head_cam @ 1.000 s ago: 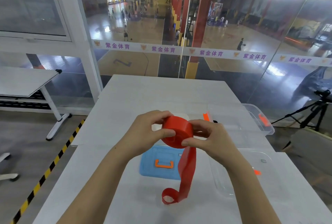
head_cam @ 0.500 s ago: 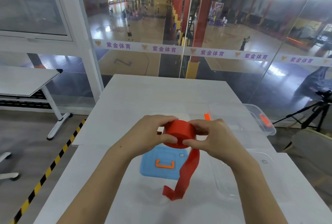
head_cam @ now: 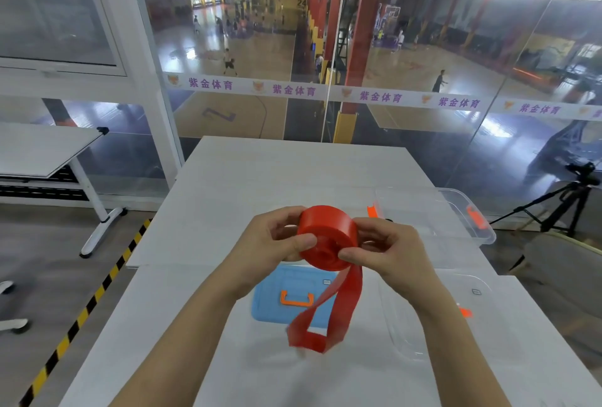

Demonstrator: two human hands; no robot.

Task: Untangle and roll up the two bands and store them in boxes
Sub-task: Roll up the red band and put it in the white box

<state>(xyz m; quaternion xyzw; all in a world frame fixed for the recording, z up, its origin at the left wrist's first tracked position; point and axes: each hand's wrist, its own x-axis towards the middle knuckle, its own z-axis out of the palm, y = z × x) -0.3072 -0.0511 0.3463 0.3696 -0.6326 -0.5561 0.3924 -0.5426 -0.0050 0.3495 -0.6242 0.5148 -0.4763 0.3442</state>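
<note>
- Two bare hands are holding one wide red elastic band [head_cam: 325, 237], mostly coiled, above the middle of the white table [head_cam: 260, 178].
- The left hand [head_cam: 277, 240], at the coil's 9 o'clock, is pinching its face, probably to stop it springing open.
- The right hand [head_cam: 387, 250], at 3 o'clock, is pinching the rim, likely guiding turns.
- The loose red tail [head_cam: 329, 318] is hanging at 6 o'clock over a flat blue plastic lid [head_cam: 270, 305].
- Clear plastic boxes are standing open at 4 o'clock [head_cam: 407, 351] and 2 o'clock [head_cam: 482, 233], presumably for storage.
</note>
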